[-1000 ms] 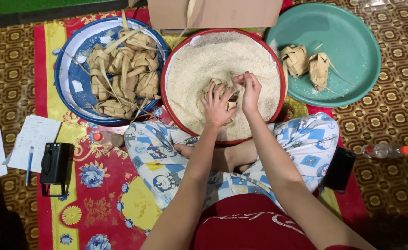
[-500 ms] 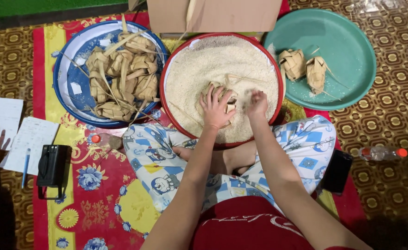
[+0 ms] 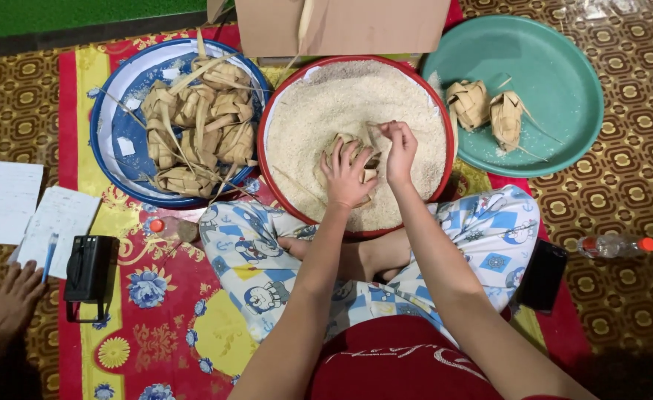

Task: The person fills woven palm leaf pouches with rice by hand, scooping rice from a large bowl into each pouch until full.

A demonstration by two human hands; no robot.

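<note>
Our left hand (image 3: 347,172) still cups the woven palm-leaf pouch (image 3: 356,150) over the red-rimmed round rice basin (image 3: 276,104); our right hand (image 3: 399,147), pinched shut, has lifted out of the rice.

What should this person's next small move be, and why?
Probably let the right hand drop its pinch of rice into the woven leaf pouch that the left hand holds over the red basin; the right hand is raised and closed right beside the pouch's opening.

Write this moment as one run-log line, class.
left hand: holds woven palm-leaf pouch | right hand: pinched above pouch | red-rimmed round basin of white rice: under both
</note>
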